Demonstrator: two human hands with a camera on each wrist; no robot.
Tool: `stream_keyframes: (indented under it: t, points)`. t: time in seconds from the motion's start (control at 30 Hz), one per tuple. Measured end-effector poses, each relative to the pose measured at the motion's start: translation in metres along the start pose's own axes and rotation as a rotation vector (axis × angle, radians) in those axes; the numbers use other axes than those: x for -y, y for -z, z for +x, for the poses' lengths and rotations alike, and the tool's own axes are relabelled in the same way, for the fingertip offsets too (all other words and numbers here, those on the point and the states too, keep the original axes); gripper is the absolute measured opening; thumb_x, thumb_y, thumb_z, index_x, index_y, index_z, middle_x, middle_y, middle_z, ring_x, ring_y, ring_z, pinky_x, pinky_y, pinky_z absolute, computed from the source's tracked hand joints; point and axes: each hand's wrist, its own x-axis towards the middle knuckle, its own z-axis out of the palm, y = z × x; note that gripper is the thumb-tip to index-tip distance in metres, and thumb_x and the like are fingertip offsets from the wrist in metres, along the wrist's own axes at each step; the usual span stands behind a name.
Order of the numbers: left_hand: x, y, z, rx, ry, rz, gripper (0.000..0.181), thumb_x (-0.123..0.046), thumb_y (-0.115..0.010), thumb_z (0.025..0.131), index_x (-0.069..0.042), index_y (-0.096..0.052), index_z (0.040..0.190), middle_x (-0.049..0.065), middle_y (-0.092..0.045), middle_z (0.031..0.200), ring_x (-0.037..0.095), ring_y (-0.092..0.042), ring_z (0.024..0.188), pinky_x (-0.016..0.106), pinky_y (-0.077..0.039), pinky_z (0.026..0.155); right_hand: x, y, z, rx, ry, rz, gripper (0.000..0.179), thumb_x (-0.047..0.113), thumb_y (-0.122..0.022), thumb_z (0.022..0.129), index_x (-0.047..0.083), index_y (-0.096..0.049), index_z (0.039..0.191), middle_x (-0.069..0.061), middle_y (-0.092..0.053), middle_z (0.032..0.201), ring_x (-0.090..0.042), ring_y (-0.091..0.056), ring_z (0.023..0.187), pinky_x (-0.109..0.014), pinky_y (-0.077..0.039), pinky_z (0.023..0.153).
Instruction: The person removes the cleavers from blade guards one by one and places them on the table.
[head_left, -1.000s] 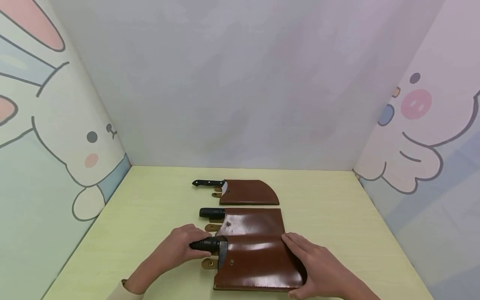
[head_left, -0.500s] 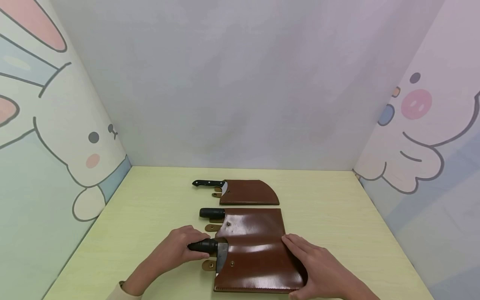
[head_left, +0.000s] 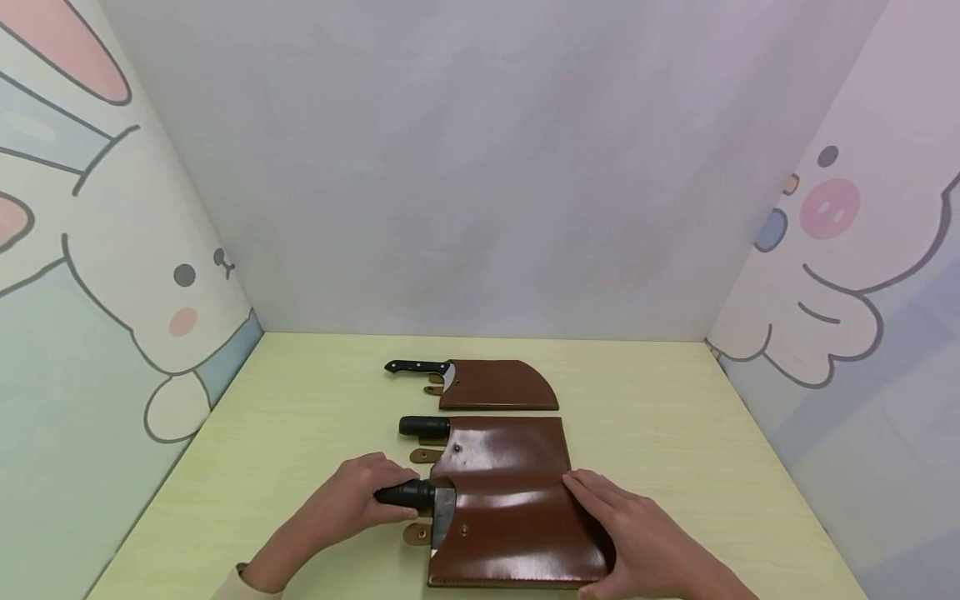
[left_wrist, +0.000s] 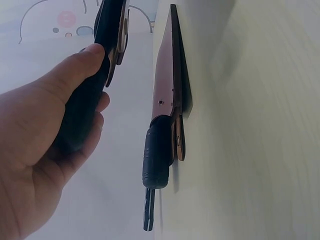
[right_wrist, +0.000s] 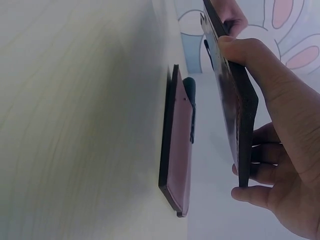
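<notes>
My left hand (head_left: 356, 497) grips the black handle (head_left: 405, 493) of a cleaver at the front. A strip of its grey blade (head_left: 444, 517) shows at the mouth of a brown leather sheath (head_left: 525, 533); the rest is hidden inside. The right hand (head_left: 637, 533) holds that sheath by its far right end, thumb on one edge and fingers on the other, as the right wrist view shows. Both wrist views show the sheathed cleaver raised off the table. A tan snap strap (head_left: 417, 534) hangs loose below the handle.
Just behind lies a second brown sheath (head_left: 510, 442) with a black-handled knife (head_left: 423, 427) in it. Farther back, a rounded sheath (head_left: 502, 385) holds a knife with a riveted black handle (head_left: 415, 367). Cartoon-printed walls enclose the pale yellow table (head_left: 660, 400).
The left hand and handle have shifted slightly left, so a wider strip of blade shows at the sheath mouth. The held sheath sits slightly lower in view; the right hand's grip looks unchanged.
</notes>
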Motion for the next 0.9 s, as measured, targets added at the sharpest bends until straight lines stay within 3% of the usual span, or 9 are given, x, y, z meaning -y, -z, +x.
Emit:
stream_keyframes:
  t: [0.57, 0.9]
  points:
    - [0.0052, 0.0005, -0.0018, -0.007, -0.003, -0.026, 0.035, -0.049, -0.077, 0.089, -0.022, -0.078, 0.111, -0.019, -0.071, 0.098, -0.002, -0.057, 0.086, 0.027, -0.052, 0.073, -0.0014, 0.0013, -0.0005, 0.036, -0.022, 0.019, 0.117, 0.087, -0.070, 0.068, 0.008, -0.048, 0.152, -0.005, -0.050, 0.152, -0.022, -0.061, 0.126, -0.039, -0.057, 0.084]
    - [0.0096, 0.0004, -0.0072, -0.015, 0.029, -0.025, 0.036, -0.048, -0.079, 0.088, -0.021, -0.078, 0.111, -0.019, -0.071, 0.098, -0.002, -0.057, 0.087, 0.027, -0.052, 0.074, -0.0026, 0.0013, -0.0017, 0.029, -0.026, 0.030, 0.117, 0.087, -0.070, 0.067, 0.009, -0.048, 0.152, -0.002, -0.050, 0.151, -0.020, -0.063, 0.122, -0.037, -0.057, 0.085]
